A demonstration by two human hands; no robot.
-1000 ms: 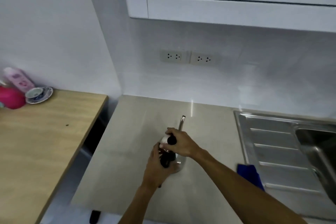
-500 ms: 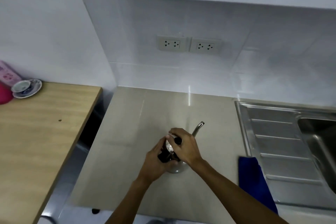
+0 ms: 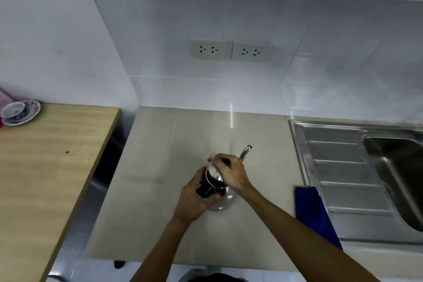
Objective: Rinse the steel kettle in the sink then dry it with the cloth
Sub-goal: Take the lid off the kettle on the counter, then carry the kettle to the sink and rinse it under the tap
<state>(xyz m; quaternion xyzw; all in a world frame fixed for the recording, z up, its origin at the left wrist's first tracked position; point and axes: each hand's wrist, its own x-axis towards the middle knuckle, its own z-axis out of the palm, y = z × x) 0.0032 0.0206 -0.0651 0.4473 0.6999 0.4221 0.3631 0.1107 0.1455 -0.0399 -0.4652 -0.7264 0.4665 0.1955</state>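
Observation:
A small steel kettle [image 3: 221, 201] with a thin curved spout stands on the beige counter [image 3: 160, 167], spout pointing up and to the right. My left hand [image 3: 196, 197] grips its black handle. My right hand [image 3: 231, 173] holds the steel lid by its black knob, tilted up off the kettle's mouth. A blue cloth [image 3: 313, 210] lies on the counter at the left edge of the steel sink [image 3: 343, 167], whose basin sits at the far right.
A wooden table [image 3: 41, 167] stands to the left, across a dark gap, with a cup on a saucer [image 3: 19, 111] at its back. Two wall sockets [image 3: 229, 49] sit above the counter. A white cabinet hangs overhead.
The kettle has turned so its spout points more to the right. My right hand has tipped the lid up off the kettle. The camera has tilted down and moved closer.

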